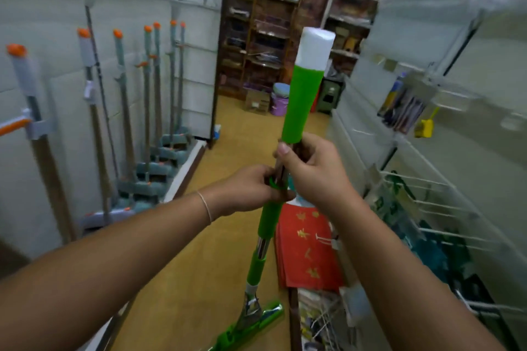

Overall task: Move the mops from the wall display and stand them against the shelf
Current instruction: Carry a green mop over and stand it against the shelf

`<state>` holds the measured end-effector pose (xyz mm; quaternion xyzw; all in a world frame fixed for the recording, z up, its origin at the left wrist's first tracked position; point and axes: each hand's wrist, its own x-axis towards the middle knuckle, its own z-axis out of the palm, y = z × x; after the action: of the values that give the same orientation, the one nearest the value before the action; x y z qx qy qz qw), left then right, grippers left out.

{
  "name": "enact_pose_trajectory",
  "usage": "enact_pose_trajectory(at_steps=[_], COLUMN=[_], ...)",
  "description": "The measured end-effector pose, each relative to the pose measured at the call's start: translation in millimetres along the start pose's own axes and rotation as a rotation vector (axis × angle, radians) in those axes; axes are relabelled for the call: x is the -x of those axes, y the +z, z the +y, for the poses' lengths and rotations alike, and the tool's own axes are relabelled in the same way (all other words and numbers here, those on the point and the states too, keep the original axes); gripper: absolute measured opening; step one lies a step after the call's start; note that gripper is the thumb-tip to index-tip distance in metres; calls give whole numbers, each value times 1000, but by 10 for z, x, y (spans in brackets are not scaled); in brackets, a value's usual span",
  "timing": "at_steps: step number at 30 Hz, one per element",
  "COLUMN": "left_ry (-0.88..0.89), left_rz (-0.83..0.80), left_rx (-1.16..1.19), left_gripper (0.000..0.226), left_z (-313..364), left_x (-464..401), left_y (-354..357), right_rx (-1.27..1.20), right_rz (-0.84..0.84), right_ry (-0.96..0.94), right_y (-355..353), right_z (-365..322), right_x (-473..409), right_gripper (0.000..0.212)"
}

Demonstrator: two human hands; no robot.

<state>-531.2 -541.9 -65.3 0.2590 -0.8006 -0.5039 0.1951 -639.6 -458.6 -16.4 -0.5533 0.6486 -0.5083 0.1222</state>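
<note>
Both hands grip the green mop (299, 105) between them, left hand (251, 188) lower, right hand (310, 171) higher, its pole near-upright, head below, with the wire shelf (433, 185) just rightward and grey mops (148, 111) farther left.

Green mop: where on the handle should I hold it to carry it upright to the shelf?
Grip the bare metal shaft between the two green sleeves of the green mop, coming from the near side, as the right hand and left hand do now. The pole stands near upright with its head low, so a mid-shaft hold probably balances best.
</note>
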Motion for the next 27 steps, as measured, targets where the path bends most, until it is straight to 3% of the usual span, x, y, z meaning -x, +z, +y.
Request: enact_pose_trajectory(at_steps=[5, 8, 14, 19, 27], left_ry=[-4, -6, -38, -72, -88], left_rz=[-69, -85, 8, 96, 152], left_rx=[94, 102, 46, 21, 35], left_gripper=[28, 20, 38, 25, 31], left_z=[-30, -108, -340, -457, -753], left_x=[-852, -1379, -2432, -3346, -4670], left_y=[-229, -359, -667, -1005, -1767], right_rx=[-83, -123, -184, -182, -170], right_rz=[40, 48, 26, 4, -59], right_ry=[6, 7, 17, -40, -109], right_y=[-75, -62, 41, 92, 388], right_z=[317, 565, 1158, 1545, 1919], right_x=[-762, -1256, -2371, -3385, -4881], right_gripper=[7, 11, 7, 3, 9])
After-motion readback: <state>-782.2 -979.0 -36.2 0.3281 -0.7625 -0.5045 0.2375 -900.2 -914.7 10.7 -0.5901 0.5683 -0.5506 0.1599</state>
